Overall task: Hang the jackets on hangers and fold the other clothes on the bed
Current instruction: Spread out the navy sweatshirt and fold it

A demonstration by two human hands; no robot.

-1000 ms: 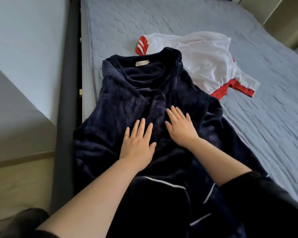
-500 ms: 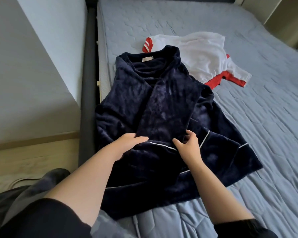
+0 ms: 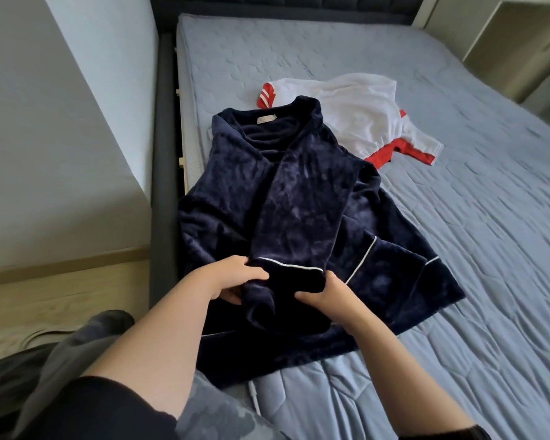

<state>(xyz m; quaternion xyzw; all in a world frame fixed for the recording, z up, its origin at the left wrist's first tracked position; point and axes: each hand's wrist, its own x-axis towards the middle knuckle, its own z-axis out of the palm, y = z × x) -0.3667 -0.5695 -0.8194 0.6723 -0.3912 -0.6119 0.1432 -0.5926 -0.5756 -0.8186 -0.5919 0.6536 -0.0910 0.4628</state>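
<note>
Curled tighter than a moment ago, left hand (image 3: 232,279) and right hand (image 3: 327,296) each grip the cuff (image 3: 286,277) between them; robe (image 3: 299,192) spreads beyond, shirt (image 3: 356,112) farther.

**Navy top (image 3: 299,201) spread on the bed (image 3: 458,217)**

Left hand (image 3: 232,277) and right hand (image 3: 324,296) both grip the cuff (image 3: 286,281) (white piping along it) of a sleeve folded across the front. A white-and-red shirt (image 3: 356,112) lies crumpled just behind the collar.

The scene is seen from one head-worn camera, aimed forward and down along the bed (image 3: 458,217), with the near edge closest.
</note>
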